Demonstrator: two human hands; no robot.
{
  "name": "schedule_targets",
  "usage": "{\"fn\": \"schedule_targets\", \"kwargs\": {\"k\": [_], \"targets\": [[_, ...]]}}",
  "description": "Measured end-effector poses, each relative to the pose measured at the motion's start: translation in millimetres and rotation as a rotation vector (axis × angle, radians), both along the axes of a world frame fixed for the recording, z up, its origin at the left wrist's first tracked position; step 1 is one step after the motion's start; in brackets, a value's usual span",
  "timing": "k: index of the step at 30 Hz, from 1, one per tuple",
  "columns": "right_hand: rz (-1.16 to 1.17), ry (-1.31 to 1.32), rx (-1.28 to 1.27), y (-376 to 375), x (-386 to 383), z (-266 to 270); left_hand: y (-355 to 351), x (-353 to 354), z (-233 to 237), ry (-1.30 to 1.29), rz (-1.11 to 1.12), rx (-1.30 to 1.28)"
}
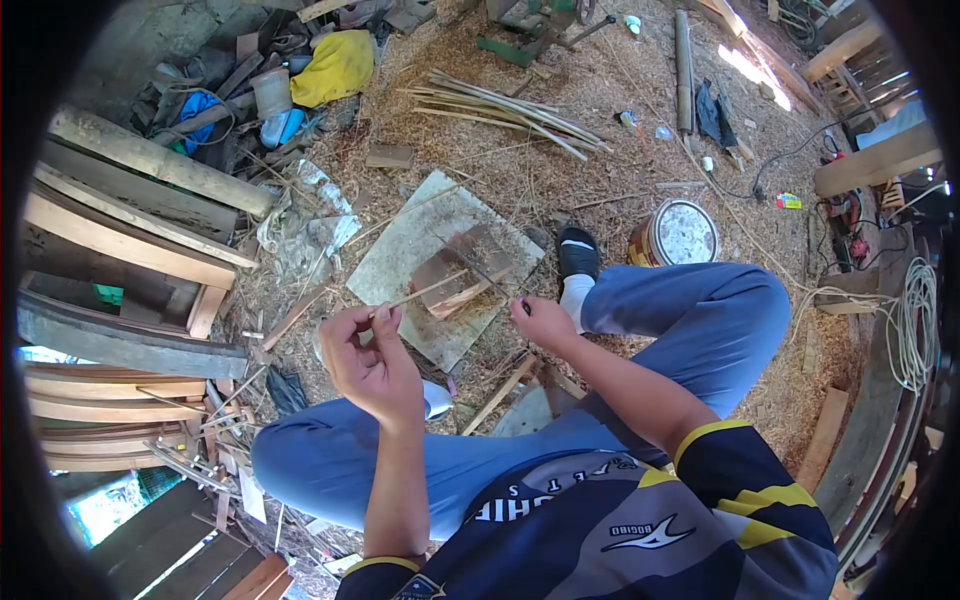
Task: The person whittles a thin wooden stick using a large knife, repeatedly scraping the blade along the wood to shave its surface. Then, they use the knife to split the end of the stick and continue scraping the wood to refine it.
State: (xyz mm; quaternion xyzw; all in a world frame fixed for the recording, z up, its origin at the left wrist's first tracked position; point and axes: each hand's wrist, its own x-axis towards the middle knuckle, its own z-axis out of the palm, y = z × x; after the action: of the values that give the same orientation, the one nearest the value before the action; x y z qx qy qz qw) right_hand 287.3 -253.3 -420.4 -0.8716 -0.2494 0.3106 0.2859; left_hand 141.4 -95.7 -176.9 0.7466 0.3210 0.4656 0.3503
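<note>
My left hand [372,362] is closed, pinching one end of a thin wooden stick [430,289] between thumb and fingers. The stick slants up and away, over a wooden block [462,302]. In my right hand [548,324], the fingers wrap round the dark handle of a knife [485,277], its narrow blade pointing up and left across the block. The blade and the stick's far end come close together above the block in this view. Beneath the block lies a pale, worn flat board [408,228] on the shavings.
Several long thin strips [510,110] lie in a pile ahead. A lidded metal can [686,232] stands beside my right knee. Curved timber pieces [130,240] are stacked at left. Coiled cord [915,320] hangs at right, and a green metal machine [530,35] stands at the back.
</note>
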Motion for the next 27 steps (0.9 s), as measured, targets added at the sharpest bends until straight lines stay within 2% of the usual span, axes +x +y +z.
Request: {"fn": "schedule_targets", "kwargs": {"k": [3, 6, 9, 15, 17, 24, 27], "targets": [[-0.164, 0.46, 0.068, 8.5, 0.0, 5.6, 2.4, 0.3, 4.2, -0.079, 0.016, -0.015], [-0.288, 0.653, 0.216, 18.1, 2.0, 35.6, 5.6, -5.2, 9.3, -0.174, 0.044, -0.066], [-0.497, 0.805, 0.475, 35.4, 4.8, 58.5, 4.7, -14.3, 20.8, -0.265, 0.103, -0.164], [-0.707, 0.94, 0.683, 52.1, 28.1, 95.8, 13.3, -38.9, 27.3, -0.438, 0.219, -0.414], [-0.766, 0.985, 0.741, 56.2, 31.4, 109.4, 18.4, -51.4, 21.9, -0.514, 0.193, -0.476], [-0.883, 1.067, 0.94, 71.4, 36.6, 131.2, 27.0, -78.7, 10.3, -0.608, 0.19, -0.594], [-0.846, 1.126, 1.067, 75.6, 41.9, 140.2, 29.9, -89.5, -1.5, -0.628, 0.198, -0.609]]}}
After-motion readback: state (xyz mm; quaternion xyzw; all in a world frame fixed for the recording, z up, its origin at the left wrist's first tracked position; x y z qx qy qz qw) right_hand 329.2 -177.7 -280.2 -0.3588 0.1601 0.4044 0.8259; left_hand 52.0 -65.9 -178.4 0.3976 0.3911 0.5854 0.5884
